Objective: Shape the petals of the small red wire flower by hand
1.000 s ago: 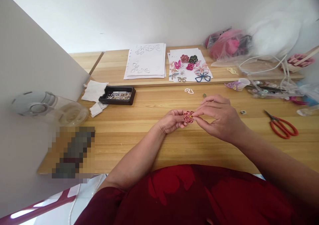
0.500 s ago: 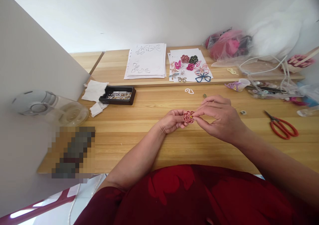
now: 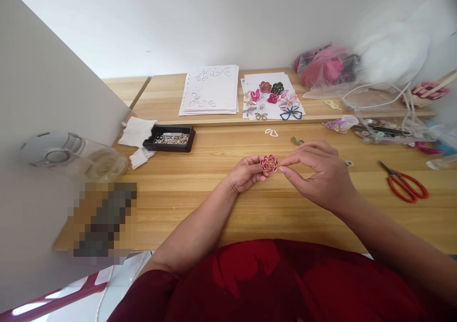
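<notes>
My left hand pinches a small dark pink flower ornament with a yellow centre, held just above the wooden table. My right hand is right beside the flower, its thumb and forefinger tips drawn together a little to the flower's right and not gripping it. The other fingers of that hand are curled loosely.
A black tray of beads and white tissues lie at the left. On the raised shelf are white pattern sheets and a sheet with several finished flowers. Red scissors lie at the right, and a clear jar at far left.
My right fingers have come off the flower and drawn slightly right. The flower now faces up in my left hand. A small green piece behind my right hand has come into sight.
</notes>
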The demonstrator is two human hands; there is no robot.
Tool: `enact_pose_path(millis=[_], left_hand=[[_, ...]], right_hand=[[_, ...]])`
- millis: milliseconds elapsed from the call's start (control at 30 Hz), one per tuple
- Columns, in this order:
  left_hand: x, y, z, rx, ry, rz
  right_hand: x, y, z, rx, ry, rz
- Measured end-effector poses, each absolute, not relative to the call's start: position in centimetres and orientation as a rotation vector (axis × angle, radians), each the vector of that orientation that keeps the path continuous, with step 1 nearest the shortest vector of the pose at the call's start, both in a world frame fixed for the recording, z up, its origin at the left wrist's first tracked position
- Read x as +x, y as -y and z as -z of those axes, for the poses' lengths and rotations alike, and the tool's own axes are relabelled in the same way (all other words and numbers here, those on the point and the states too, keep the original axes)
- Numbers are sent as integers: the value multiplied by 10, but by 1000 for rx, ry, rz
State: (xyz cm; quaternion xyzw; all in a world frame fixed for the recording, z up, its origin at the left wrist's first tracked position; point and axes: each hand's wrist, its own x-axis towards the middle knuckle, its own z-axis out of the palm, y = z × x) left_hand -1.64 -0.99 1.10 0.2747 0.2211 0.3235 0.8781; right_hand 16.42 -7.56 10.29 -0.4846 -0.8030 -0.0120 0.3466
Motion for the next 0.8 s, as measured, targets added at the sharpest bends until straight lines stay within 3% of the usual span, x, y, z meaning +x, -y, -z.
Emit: enact_pose_path(millis=[800], left_hand=[[-14,12,-11,598,-479,-710]], right_hand=[[155,76,-89,-1438,2004,61]])
